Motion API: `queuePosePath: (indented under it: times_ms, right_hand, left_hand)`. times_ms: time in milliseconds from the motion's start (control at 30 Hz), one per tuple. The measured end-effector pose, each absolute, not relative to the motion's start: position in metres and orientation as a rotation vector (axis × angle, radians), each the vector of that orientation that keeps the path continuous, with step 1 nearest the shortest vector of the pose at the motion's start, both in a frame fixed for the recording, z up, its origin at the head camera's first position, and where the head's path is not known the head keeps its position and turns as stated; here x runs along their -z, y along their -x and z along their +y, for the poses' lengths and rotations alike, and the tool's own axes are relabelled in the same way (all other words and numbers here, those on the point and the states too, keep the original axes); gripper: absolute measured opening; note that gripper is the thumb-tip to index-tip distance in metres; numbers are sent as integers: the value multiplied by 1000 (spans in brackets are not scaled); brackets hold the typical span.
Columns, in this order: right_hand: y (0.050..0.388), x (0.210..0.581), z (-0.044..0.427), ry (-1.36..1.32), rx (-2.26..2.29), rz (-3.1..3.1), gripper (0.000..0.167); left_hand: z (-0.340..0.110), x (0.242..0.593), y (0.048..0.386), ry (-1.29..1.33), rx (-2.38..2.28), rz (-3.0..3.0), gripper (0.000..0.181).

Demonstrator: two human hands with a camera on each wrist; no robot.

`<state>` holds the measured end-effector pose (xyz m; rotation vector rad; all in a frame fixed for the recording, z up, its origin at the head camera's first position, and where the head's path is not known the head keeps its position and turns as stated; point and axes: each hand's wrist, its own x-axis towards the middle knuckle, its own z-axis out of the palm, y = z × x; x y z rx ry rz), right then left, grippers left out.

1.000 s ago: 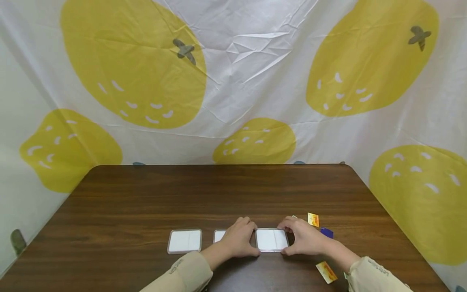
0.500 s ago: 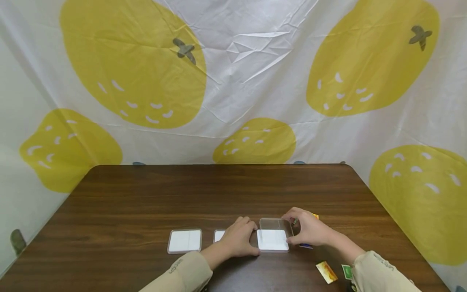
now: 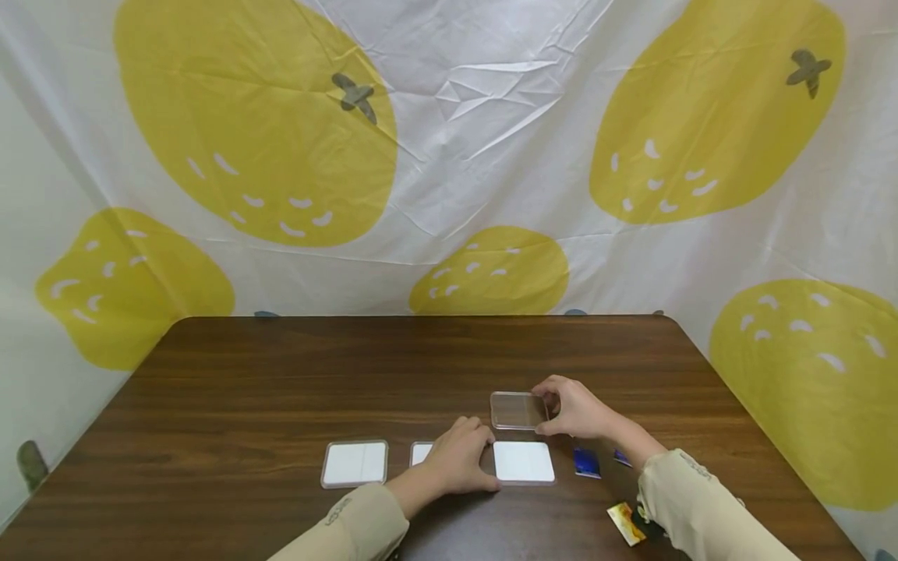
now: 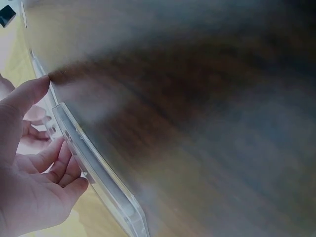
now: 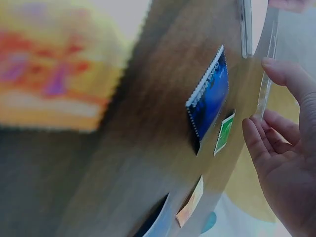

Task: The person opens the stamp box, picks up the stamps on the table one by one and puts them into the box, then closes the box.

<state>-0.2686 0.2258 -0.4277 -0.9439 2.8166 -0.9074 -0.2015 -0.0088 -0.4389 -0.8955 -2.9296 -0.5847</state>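
In the head view, my right hand (image 3: 571,409) pinches a clear plastic lid (image 3: 519,411) by its right edge, above the table and behind its base. Thumb and fingers sit on opposite faces of that lid (image 5: 266,74) in the right wrist view. The case base (image 3: 524,462) lies flat with a white insert. My left hand (image 3: 456,460) holds the base at its left corners, thumb in front and fingers behind. A second clear case (image 3: 421,452) is partly hidden under my left hand. Another case (image 3: 355,463) with a white insert lies further left.
A blue stamp (image 3: 586,462) and an orange-yellow stamp (image 3: 626,523) lie right of the base. In the right wrist view, a green stamp (image 5: 224,132) lies near the blue one. A lemon-print cloth (image 3: 491,156) hangs behind the brown table (image 3: 281,374).
My right hand has lifted the clear lid off the base and carried it back and slightly left. The left hand has stayed in place at the base.
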Motion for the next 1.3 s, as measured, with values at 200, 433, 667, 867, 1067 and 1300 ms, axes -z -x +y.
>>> queuePosePath:
  times_ms: [200,433,667,867,1067,1300]
  right_hand:
    - [280,429,221,904,869,2863,51]
    - [287,431,217,847,828,2858,52]
    - [290,430,214,869,765,2854,52]
    - [291,430,215,862,761,2851,55]
    - [286,428,217,850,814,2850,63]
    - [275,422,217,890,944,2852,69]
  left_hand:
    - [-9,439,201,898,587,-2927,52]
    - [-8,439,200,902,584,-2916,51]
    - [-7,438,200,893,582,-2930,51]
    - [-7,436,199,894,582,-2931,51]
    - [-7,436,200,897,582,-2936,52]
    - [-10,436,201,919,576,-2939,54]
